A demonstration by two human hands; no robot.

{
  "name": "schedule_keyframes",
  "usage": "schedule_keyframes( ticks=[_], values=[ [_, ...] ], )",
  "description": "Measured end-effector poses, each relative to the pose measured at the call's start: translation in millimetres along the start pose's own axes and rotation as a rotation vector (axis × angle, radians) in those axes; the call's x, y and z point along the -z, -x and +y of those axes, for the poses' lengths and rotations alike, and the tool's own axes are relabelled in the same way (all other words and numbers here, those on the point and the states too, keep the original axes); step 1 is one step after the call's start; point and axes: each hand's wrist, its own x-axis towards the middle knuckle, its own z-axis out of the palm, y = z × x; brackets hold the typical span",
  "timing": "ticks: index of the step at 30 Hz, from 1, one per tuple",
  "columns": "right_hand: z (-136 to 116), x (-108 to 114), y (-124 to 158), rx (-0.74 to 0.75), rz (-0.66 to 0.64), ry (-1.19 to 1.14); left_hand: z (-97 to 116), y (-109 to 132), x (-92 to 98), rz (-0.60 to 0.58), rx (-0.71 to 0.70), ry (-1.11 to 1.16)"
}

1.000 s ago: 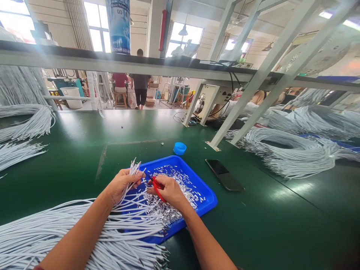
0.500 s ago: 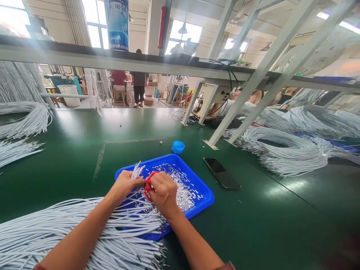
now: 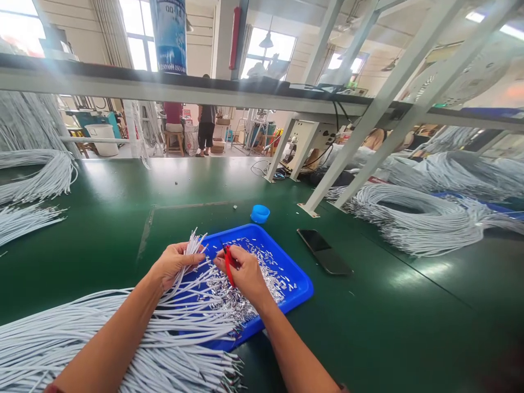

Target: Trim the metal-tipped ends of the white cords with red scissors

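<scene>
Left hand (image 3: 178, 265) closed round a small upright bunch of thin white cables (image 3: 194, 243), thumb across it just below the cut ends; it's above the left side of a blue rectangular plastic tray (image 3: 302, 283). Right hand (image 3: 245, 275) curled on red-handled metal cutters (image 3: 229, 266), dark tips pointing away, near the bunch but apart from it. Can't tell if the blades are parted. Cutters are over the tray, inboard of its far edge.

Tray holds many small silvery-white clippings (image 3: 268, 273), dense in the middle, thinner toward the far corner. Big loose heap of long white cables (image 3: 82, 322) runs in from the near left of the dark green tabletop (image 3: 388, 327); some ends lie over the tray's left and near parts, tips dark.

Small bright-blue round plastic cap (image 3: 260, 214) just beyond the tray's far corner. Black flat phone (image 3: 325, 252) on the tabletop, right of the tray's right edge. Tied white cable coil (image 3: 426, 218) farther right, by the grey metal frame legs; another white cable coil (image 3: 49, 174) at the tabletop's far left corner. Blue printed can (image 3: 170, 38) stands on the dark-topped shelf (image 3: 229, 94) above the far edge.
</scene>
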Motion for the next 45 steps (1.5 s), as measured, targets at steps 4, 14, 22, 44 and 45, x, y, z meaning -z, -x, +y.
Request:
schedule_keyframes(
  ticks=[4, 14, 22, 44, 45],
  values=[
    [-2, 2, 0, 0.028, -0.049, 0.279, 3, 2, -1.9, 0.001, -0.087, -0.018],
    [1, 3, 1, -0.086, -0.141, 0.371, 2, 5, -5.4, 0.037, -0.250, -0.252],
    [6, 0, 1, -0.088, -0.139, 0.380, -2, 3, -2.9, 0.079, -0.374, -0.439],
    [-1, -18, 1, -0.176, -0.023, -0.493, -6, 6, -11.4, -0.137, -0.065, -0.204],
    [-2, -20, 3, -0.134, 0.028, -0.439, -8, 5, -11.8, -0.100, -0.089, -0.242]
  ],
)
